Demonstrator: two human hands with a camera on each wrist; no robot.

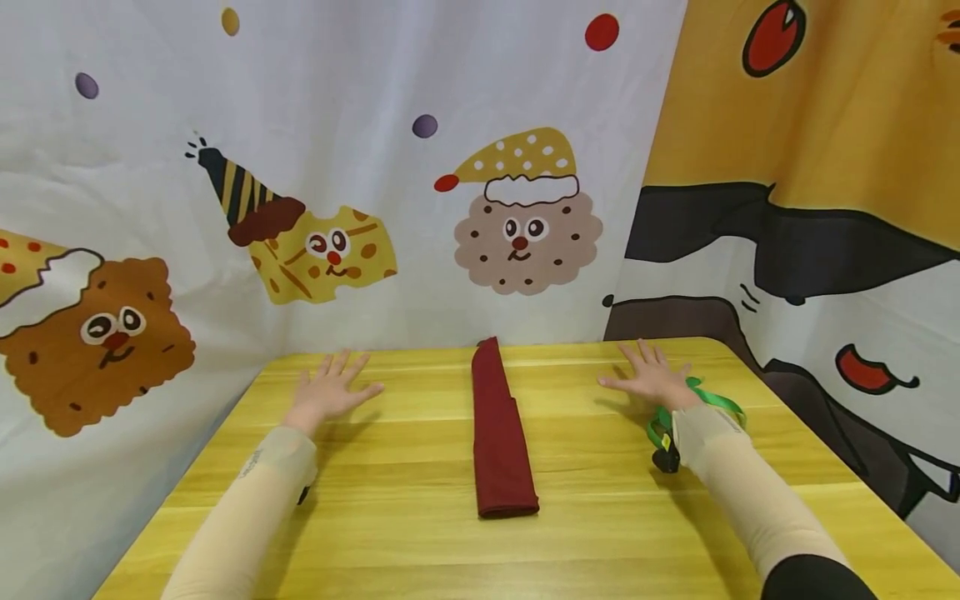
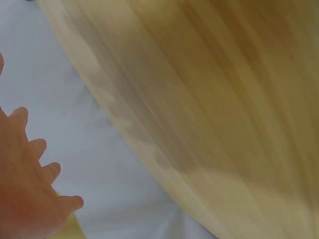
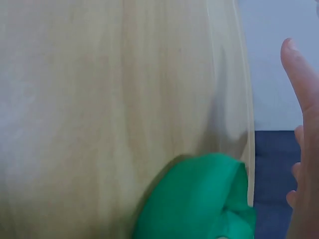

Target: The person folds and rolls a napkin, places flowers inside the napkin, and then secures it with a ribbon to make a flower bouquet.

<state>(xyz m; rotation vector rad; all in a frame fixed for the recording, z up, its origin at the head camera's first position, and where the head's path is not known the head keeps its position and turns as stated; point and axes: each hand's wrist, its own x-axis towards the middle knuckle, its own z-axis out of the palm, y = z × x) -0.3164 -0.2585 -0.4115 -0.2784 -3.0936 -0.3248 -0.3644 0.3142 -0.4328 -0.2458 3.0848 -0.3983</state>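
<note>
Left hand (image 1: pixel 330 393) spread wide, palm facing down, fingers and thumb fanned apart, with hold of nothing, apparently raised above the yellow wood-grain table (image 1: pixel 405 542). Right hand (image 1: pixel 651 380) likewise spread, thumb out toward the left hand, with hold of nothing and a shadow on the wood just beside it. Between the two hands, roughly midway and touching neither, a long dark red folded cloth (image 1: pixel 501 450), lying flat and lengthwise, its narrower far end about level with the fingertips, its broader, squared near end closer to the body than both wrists, with a small step along the edge facing the right hand. Below the right wrist and to both sides of it, a green fabric piece (image 3: pixel 192 199), partly hidden in the head view by the hand and cuff, strap-like where visible there; just inward of the right cuff, a small black piece (image 1: pixel 665 459) with a yellow patch, next to the green. On both forearms, beige sleeves (image 1: pixel 251 508). Beyond both hands, past the far table edge, a white curtain (image 1: pixel 337 92) printed with cartoon biscuits and cheese in party hats.
</note>
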